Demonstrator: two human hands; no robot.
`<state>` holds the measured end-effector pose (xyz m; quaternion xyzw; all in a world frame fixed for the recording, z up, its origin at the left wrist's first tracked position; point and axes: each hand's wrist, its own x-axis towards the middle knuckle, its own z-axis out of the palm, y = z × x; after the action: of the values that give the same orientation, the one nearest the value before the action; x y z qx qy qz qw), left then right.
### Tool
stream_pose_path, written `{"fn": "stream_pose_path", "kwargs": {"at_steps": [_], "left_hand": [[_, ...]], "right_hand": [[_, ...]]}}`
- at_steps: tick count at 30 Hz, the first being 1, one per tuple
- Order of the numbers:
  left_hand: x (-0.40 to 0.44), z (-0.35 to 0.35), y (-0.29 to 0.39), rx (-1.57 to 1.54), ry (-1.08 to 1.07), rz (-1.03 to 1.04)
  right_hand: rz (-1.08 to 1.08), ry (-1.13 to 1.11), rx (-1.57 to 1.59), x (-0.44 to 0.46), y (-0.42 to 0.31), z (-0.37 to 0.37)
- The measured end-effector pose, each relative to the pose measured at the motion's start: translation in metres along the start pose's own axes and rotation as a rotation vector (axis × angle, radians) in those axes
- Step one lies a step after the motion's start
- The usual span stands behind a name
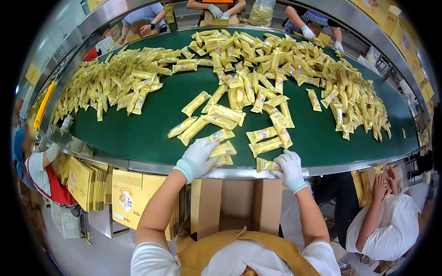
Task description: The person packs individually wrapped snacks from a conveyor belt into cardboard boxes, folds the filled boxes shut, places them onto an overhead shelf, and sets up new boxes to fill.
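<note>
My left hand (199,156), in a white glove, is closed round some yellow wrapped snack packets (224,149) at the near edge of the green conveyor belt (152,133); motion smears them a little. Beside the same edge, my right hand (290,169), also gloved, has its fingers curled on the end of one yellow snack packet (265,164). Just beyond both hands lie more loose packets (261,134). Below the belt edge, between my forearms, stands an open cardboard box (239,202) whose inside shows brown walls.
Big heaps of packets (359,101) cover the belt's far and side parts. A metal rail (147,166) runs along the near edge. Flat yellow cartons (126,198) stand at my left. Co-workers sit or stand around the belt, one at the right (386,221) close by.
</note>
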<state>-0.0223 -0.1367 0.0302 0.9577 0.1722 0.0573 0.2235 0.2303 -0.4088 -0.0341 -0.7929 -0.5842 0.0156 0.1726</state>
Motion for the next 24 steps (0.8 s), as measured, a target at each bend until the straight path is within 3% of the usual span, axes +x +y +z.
{"fn": "stream_pose_path", "kwargs": {"at_steps": [1,3,5,10,13,15,17,20,24], "left_hand": [[-0.003,0.005,-0.001,0.030,-0.050,-0.031],[-0.014,0.025,-0.007,0.093,-0.147,-0.100],[-0.016,0.038,-0.009,0.122,-0.123,-0.122],[0.003,0.017,0.000,0.102,-0.196,-0.166],[0.020,-0.003,0.008,0.018,0.093,-0.198],[0.043,0.009,-0.007,0.073,0.115,-0.249],[0.063,0.018,-0.011,0.173,-0.029,-0.358],[0.079,0.011,0.003,0.277,-0.233,-0.407],[0.081,0.024,-0.011,0.347,-0.218,-0.338]], "right_hand": [[-0.005,-0.074,0.071,0.008,-0.001,-0.007],[-0.026,0.026,0.236,0.028,-0.010,-0.021],[-0.098,0.088,0.154,0.050,-0.008,-0.027],[-0.120,-0.161,-0.048,0.092,0.012,0.000],[-0.148,-0.365,-0.053,0.100,0.010,-0.009],[-0.093,-0.315,-0.026,0.107,0.004,-0.022],[-0.024,-0.244,0.094,0.121,-0.005,-0.041],[0.039,-0.230,-0.076,0.143,0.003,-0.024],[0.056,-0.279,-0.167,0.151,0.008,-0.006]]}}
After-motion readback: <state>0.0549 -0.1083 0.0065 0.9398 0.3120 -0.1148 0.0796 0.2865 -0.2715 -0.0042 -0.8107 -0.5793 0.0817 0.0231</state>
